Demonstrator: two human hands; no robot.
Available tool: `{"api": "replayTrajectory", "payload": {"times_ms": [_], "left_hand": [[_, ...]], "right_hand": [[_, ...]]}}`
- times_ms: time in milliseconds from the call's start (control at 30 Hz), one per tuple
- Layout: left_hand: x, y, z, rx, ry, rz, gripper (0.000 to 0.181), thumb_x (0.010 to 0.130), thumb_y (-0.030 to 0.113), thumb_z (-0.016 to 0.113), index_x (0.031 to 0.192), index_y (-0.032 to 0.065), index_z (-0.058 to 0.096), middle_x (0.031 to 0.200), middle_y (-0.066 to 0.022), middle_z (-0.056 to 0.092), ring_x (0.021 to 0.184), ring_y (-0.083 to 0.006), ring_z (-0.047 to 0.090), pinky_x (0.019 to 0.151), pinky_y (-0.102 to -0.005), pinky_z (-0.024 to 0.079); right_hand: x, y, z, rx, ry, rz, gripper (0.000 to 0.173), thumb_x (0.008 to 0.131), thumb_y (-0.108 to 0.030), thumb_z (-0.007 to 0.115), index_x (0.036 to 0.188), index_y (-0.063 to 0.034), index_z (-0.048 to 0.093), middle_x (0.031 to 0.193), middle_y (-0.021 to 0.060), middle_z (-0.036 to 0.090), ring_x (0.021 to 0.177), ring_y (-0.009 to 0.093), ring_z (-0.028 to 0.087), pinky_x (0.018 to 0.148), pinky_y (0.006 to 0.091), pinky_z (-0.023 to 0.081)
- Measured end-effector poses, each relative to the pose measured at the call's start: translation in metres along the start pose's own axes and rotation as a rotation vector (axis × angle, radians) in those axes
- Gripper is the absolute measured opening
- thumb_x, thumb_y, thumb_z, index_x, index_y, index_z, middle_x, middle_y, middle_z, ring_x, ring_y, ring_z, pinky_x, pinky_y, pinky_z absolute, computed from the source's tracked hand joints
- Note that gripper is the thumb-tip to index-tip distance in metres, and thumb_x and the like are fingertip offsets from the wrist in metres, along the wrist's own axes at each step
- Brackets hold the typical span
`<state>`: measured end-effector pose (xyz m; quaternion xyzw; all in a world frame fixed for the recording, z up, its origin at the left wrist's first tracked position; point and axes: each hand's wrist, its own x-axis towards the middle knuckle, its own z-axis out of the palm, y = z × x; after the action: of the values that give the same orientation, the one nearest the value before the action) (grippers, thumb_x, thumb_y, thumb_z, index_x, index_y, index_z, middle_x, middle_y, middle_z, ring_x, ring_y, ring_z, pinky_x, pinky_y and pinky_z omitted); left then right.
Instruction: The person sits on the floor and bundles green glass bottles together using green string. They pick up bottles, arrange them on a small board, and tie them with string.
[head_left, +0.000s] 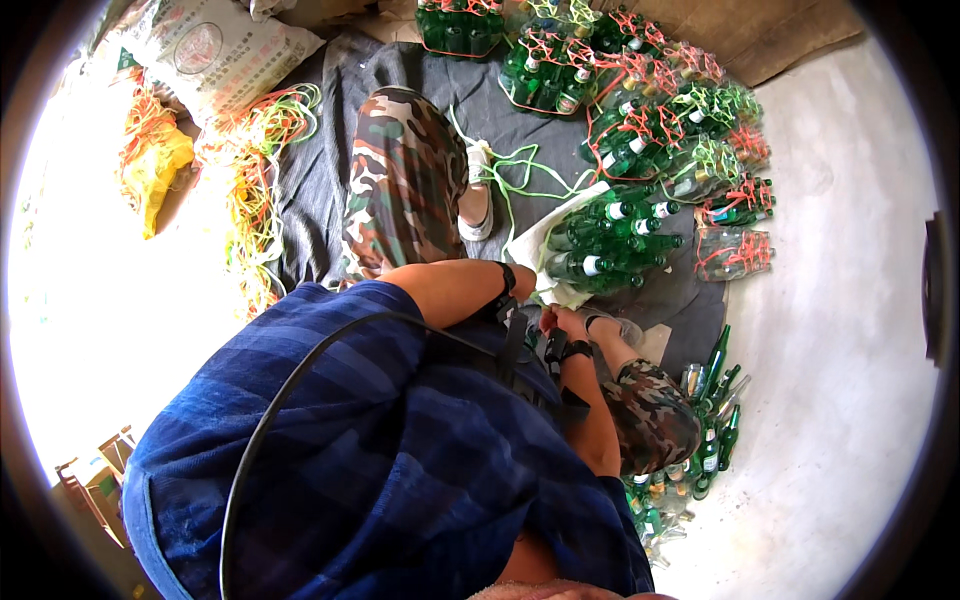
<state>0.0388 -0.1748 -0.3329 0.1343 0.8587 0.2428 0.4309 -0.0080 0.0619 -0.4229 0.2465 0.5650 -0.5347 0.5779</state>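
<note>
Before me a bundle of green glass bottles lies tilted, necks pointing right, against a white sheet or sack. At the near edge of that sheet is my left hand, curled, its fingertips hidden from view. Just below and to the right, my right hand has its fingers pinched on a light-green plastic cord. More green cord trails across the floor beyond the sheet, beside my shoe. Both wrists wear black straps.
Tied bottle bundles stand at the back and right on a dark ground sheet. Loose bottles lie by the pale wall near my right knee. Tangled orange and green cords and a printed woven sack are at left.
</note>
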Motion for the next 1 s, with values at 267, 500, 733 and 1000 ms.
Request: {"api": "replayTrajectory", "payload": {"times_ms": [267, 500, 733, 1000], "left_hand": [[0.009, 0.002, 0.013, -0.002, -0.125, 0.038, 0.031, 0.088, 0.034, 0.064, 0.081, 0.0048, 0.075, 0.081, -0.0085, 0.071, 0.068, -0.0227, 0.065, 0.063, -0.0415, 0.05], [-0.004, 0.008, 0.006, -0.043, -0.213, -0.012, 0.027, 0.081, 0.037, 0.073, 0.092, 0.0129, 0.078, 0.09, -0.0057, 0.073, 0.077, -0.0225, 0.065, 0.068, -0.0396, 0.051], [-0.01, 0.013, 0.0, -0.036, -0.324, 0.005, 0.024, 0.08, 0.036, 0.073, 0.094, 0.0177, 0.079, 0.09, -0.0035, 0.073, 0.08, -0.0212, 0.066, 0.07, -0.0405, 0.05], [0.013, 0.008, 0.023, -0.138, -0.523, -0.013, 0.023, 0.083, 0.03, 0.069, 0.096, 0.0124, 0.077, 0.091, -0.0051, 0.073, 0.077, -0.0235, 0.066, 0.07, -0.0417, 0.05]], "right_hand": [[-0.041, -0.001, 0.052, -0.174, -0.118, -0.061, 0.007, 0.087, -0.003, 0.06, 0.093, -0.0037, 0.062, 0.081, 0.0113, 0.066, 0.065, 0.024, 0.061, 0.059, 0.0345, 0.047], [-0.02, 0.014, 0.047, -0.203, -0.26, -0.012, 0.013, 0.085, -0.006, 0.067, 0.096, -0.0004, 0.062, 0.08, 0.0092, 0.063, 0.071, 0.025, 0.063, 0.063, 0.0397, 0.049], [-0.011, 0.021, 0.046, -0.278, -0.27, -0.105, 0.007, 0.089, -0.006, 0.062, 0.094, -0.001, 0.063, 0.08, 0.0101, 0.064, 0.072, 0.022, 0.064, 0.062, 0.0347, 0.051], [-0.004, 0.011, 0.046, -0.168, -0.185, -0.195, 0.026, 0.1, -0.026, 0.053, 0.097, -0.0015, 0.061, 0.081, 0.0111, 0.064, 0.071, 0.022, 0.064, 0.058, 0.0352, 0.049]]}}
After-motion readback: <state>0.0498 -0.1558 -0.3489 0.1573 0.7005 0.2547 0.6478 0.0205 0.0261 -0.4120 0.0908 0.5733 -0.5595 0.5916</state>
